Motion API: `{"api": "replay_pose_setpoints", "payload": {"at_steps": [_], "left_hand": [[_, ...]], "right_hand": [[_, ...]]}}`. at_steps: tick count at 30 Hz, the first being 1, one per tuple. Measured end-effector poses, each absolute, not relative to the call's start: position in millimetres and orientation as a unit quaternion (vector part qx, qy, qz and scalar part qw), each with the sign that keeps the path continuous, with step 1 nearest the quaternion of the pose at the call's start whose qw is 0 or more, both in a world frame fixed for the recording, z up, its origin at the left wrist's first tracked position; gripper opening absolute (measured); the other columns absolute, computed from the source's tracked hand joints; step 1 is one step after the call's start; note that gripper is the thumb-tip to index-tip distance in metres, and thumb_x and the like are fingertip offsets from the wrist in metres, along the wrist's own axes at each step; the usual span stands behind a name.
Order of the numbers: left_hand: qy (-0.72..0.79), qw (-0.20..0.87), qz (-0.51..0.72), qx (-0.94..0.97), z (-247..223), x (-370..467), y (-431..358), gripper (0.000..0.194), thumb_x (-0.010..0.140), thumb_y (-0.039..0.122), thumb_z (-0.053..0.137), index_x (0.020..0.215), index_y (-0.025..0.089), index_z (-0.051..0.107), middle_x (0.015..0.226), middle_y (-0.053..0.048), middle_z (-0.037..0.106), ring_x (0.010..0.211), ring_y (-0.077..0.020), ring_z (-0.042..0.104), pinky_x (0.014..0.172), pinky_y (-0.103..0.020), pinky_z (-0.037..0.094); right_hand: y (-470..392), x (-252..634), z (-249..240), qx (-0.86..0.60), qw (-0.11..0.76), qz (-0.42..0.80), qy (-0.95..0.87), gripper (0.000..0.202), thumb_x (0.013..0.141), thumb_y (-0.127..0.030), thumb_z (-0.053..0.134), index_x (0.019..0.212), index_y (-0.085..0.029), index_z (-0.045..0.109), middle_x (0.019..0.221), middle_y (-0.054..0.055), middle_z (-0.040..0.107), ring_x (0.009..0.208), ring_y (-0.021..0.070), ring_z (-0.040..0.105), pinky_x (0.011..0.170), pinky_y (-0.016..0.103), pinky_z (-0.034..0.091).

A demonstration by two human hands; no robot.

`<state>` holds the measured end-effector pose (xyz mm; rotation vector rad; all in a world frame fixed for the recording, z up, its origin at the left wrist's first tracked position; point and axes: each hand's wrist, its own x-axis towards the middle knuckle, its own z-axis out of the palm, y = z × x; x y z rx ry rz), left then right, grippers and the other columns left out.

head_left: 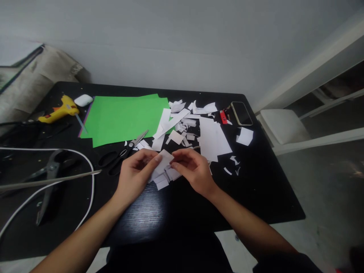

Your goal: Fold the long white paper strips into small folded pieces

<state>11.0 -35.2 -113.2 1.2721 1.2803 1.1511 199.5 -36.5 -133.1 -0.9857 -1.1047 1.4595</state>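
Note:
A small white paper piece (165, 160) is held up between my two hands over the black table. My left hand (138, 170) pinches its left side, thumb on top. The fingertips of my right hand (195, 169) are closed on its right corner. Beneath the hands lie more folded white paper pieces (162, 182). Black-handled scissors (125, 151) rest just left of my left hand, blades pointing up and to the right. White strips and scraps (173, 123) are scattered beyond my hands.
Green sheets (127, 117) lie at the back left, near a yellow glue gun (64, 110) and white case (83, 100). Larger white sheets (209, 138), a red lighter (223, 117) and a phone (241, 113) are at right. Pliers (51, 178) and a white cable (92, 182) lie left.

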Motion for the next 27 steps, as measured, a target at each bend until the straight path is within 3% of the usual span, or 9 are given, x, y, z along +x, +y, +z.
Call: {"api": "replay_pose_setpoints", "payload": {"at_steps": [4,9,12,19,27], "left_hand": [[0.514,0.517,0.462,0.505,-114.9,12.6,-34.7,0.02,0.086,0.037,0.077,0.085,0.017,0.073,0.068,0.001,0.07,0.053,-0.009,0.056,0.047,-0.018,0.039],[0.496,0.599,0.445,0.444,-118.1,15.6,-35.3,0.036,0.083,0.044,0.081,0.104,0.02,0.064,0.062,0.003,0.07,0.044,-0.0098,0.055,0.042,-0.017,0.037],[0.493,0.626,0.425,0.429,-120.0,15.6,-34.7,0.038,0.083,0.048,0.081,0.099,0.021,0.059,0.059,0.003,0.069,0.04,-0.009,0.052,0.039,-0.015,0.034],[0.491,0.67,0.398,0.39,-125.8,11.6,-32.0,0.035,0.082,0.048,0.081,0.09,0.017,0.066,0.069,-0.001,0.071,0.052,-0.0107,0.061,0.049,-0.017,0.045],[0.507,0.656,0.382,0.409,-126.5,10.1,-32.1,0.033,0.083,0.047,0.079,0.082,0.016,0.068,0.063,0.002,0.061,0.05,-0.0086,0.05,0.046,-0.018,0.036]], "right_hand": [[-37.9,199.1,-132.0,-0.397,0.523,0.589,-0.471,0.022,0.082,-0.021,0.083,0.103,-0.027,0.079,0.1,0.001,0.078,0.093,0.0156,0.075,0.089,0.03,0.063],[-38.9,198.9,-129.0,-0.42,0.52,0.565,-0.484,0.016,0.084,-0.022,0.082,0.1,-0.027,0.081,0.097,0.001,0.08,0.086,0.0161,0.077,0.087,0.032,0.065],[-39.3,199.1,-128.7,-0.425,0.517,0.558,-0.491,0.016,0.085,-0.022,0.081,0.1,-0.027,0.081,0.097,0.001,0.08,0.085,0.0165,0.077,0.086,0.033,0.065],[-39.0,201.7,-126.6,-0.411,0.504,0.566,-0.506,0.018,0.087,-0.022,0.077,0.103,-0.028,0.081,0.099,0.001,0.08,0.086,0.0167,0.077,0.085,0.033,0.065],[-37.7,202.5,-128.7,-0.438,0.497,0.52,-0.539,0.015,0.085,-0.018,0.074,0.096,-0.025,0.08,0.096,0.002,0.08,0.085,0.0172,0.076,0.079,0.031,0.063]]}}
